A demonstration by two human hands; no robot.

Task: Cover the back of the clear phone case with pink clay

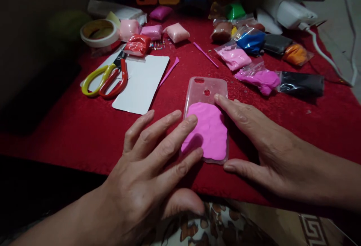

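Note:
A clear phone case lies flat on the red cloth, its camera cutout and a round hole toward the far end. Pink clay is spread unevenly over its nearer two thirds. My left hand is over the left side of the clay, fingers spread, with the fingertips at its surface. Along the right edge rests my right hand, the index fingertip near the case's upper right and the thumb by the lower right corner. Neither hand grips anything.
Scissors lie on a white card at left, near a tape roll. Pink tools lie beyond the case. Bagged clay, including a blue packet, sits behind. A white adapter with cables stands at right.

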